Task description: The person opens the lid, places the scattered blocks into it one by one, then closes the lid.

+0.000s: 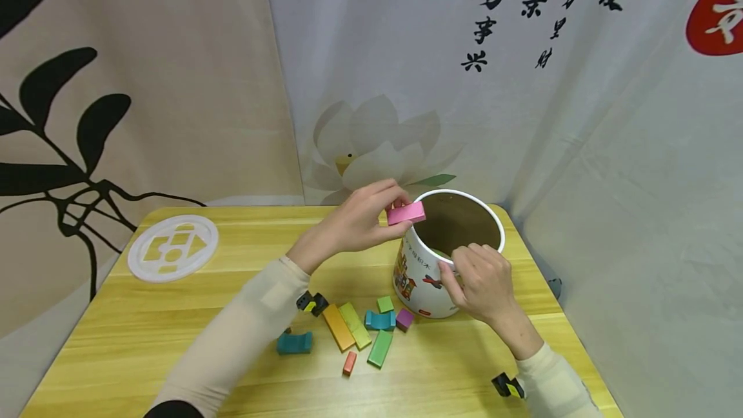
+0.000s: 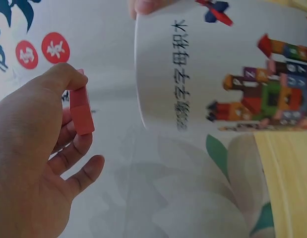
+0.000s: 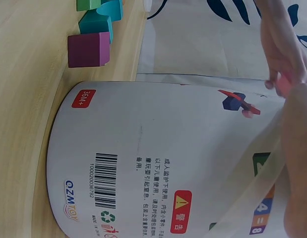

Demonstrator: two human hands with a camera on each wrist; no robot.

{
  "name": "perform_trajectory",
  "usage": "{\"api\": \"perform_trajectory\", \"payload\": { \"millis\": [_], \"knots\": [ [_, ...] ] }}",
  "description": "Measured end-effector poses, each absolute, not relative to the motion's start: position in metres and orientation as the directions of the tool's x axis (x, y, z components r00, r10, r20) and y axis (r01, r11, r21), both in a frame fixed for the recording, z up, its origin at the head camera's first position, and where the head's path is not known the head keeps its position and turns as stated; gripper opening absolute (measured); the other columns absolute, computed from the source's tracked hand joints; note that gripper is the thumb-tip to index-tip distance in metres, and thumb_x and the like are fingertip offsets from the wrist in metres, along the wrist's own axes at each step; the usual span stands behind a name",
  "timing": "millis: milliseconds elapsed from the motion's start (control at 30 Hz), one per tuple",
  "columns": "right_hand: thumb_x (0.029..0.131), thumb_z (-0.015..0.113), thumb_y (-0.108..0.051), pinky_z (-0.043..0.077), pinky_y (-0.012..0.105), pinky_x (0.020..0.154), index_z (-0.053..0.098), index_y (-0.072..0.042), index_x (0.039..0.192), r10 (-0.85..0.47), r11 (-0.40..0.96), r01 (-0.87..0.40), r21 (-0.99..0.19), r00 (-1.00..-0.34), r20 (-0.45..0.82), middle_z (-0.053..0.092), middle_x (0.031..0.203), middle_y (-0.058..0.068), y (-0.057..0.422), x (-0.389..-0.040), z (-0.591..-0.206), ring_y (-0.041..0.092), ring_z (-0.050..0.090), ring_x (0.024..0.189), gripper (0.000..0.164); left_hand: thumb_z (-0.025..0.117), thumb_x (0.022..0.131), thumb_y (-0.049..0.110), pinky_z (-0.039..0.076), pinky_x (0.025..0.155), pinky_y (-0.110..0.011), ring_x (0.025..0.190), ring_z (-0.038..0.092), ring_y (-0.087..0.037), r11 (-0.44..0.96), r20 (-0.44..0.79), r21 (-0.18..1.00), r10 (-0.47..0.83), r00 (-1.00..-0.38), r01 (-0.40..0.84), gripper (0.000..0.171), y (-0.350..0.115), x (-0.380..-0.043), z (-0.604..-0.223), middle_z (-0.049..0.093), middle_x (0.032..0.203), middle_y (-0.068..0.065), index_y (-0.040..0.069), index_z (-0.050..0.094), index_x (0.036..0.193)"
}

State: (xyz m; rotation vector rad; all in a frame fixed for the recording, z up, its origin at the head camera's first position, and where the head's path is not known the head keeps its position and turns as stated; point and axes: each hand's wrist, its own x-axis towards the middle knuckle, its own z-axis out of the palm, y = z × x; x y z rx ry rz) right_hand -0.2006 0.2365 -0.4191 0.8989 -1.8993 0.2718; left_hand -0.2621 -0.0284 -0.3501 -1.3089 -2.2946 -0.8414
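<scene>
A pink block (image 1: 406,213) is pinched between the thumb and fingers of the left hand (image 1: 360,218) above a printed toy tub (image 1: 420,289); the tub's wall is gripped at the near rim by the right hand (image 1: 480,282), its fingers curled over the edge. The step in hand is judged to be the passing of a single block at the tub's mouth, most likely inward, though the direction cannot be settled from this view; if so, the block needs to be shifted over the opening and the pinch loosened, with the tub kept steady by the right hand.

The pink block is seen raised past the far-left side of the rim, apart from it in the left wrist view, and well apart from the right hand; whether any of it is fully over the opening cannot be told.

Below, in front of the tub, loose pieces are scattered on the wooden counter (image 1: 435,373): an orange block (image 1: 339,328) is laid alongside a yellow-green block (image 1: 355,325); a purple block (image 1: 404,319) is set just beside a blue arch (image 1: 380,320); a small red block (image 1: 349,364) is placed nearest the camera; a white cut-out disc (image 1: 194,260) is left at far left.
</scene>
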Motion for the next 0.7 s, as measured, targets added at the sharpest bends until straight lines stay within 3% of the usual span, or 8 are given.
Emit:
{"api": "perform_trajectory", "payload": {
  "millis": [333,700],
  "knots": [
    [0.097,0.05,-0.031,0.016,0.024,0.043,0.039,-0.012,0.061,-0.475,0.705,-0.683,0.194,-0.251,0.843,0.026,0.054,-0.008,0.237,-0.201,-0.42,0.007,0.02,0.048,0.042,0.073,0.09,0.026,0.045,0.065,-0.021,0.079,0.052,-0.009,0.369,0.547,0.313,0.683,-0.484,0.875,0.024,0.017,-0.272,-0.34,0.06,0.093,0.001,0.008,0.069,0.106],
    [0.098,0.048,-0.031,0.016,0.024,0.043,0.04,-0.012,0.06,-0.476,0.708,-0.679,0.196,-0.253,0.842,0.027,0.053,-0.008,0.236,-0.2,-0.419,0.007,0.02,0.049,0.043,0.073,0.095,0.033,0.045,0.064,-0.019,0.078,0.052,-0.008,0.423,0.481,0.317,0.7,-0.528,0.849,0.031,0.043,-0.277,-0.338,0.059,0.097,0.001,0.007,0.07,0.113]
  ]
}}
